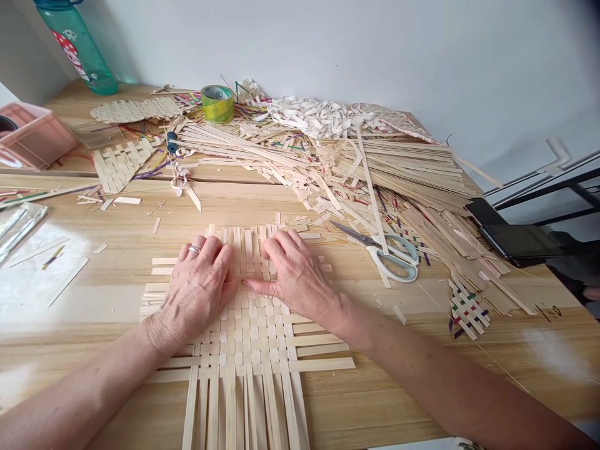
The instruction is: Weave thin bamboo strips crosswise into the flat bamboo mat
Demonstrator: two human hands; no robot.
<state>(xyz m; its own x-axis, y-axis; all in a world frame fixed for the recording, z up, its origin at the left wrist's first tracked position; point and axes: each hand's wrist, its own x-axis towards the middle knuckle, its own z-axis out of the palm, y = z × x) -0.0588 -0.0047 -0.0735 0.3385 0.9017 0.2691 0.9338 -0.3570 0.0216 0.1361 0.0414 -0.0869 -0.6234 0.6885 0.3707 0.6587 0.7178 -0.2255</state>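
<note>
A half-woven mat of pale wood strips (253,325) lies flat on the table in front of me, loose strip ends sticking out on all sides. My left hand (199,284) rests on its upper left part, fingers curled and pressed down on the strips; a ring is on one finger. Across from it, my right hand (300,275) grips the upper right part with bent fingers, its thumb stretched toward the left hand. The fingertips are partly hidden, so the exact strip under each cannot be made out. Scissors (384,247) lie to the right, blades toward the mat.
Bundles of loose strips (407,169) and white shavings (309,115) pile up at the back. A tape roll (218,106), a teal bottle (87,56) and a pink basket (40,140) stand at the back left. At right lie a phone (520,242) and a small woven piece (469,309).
</note>
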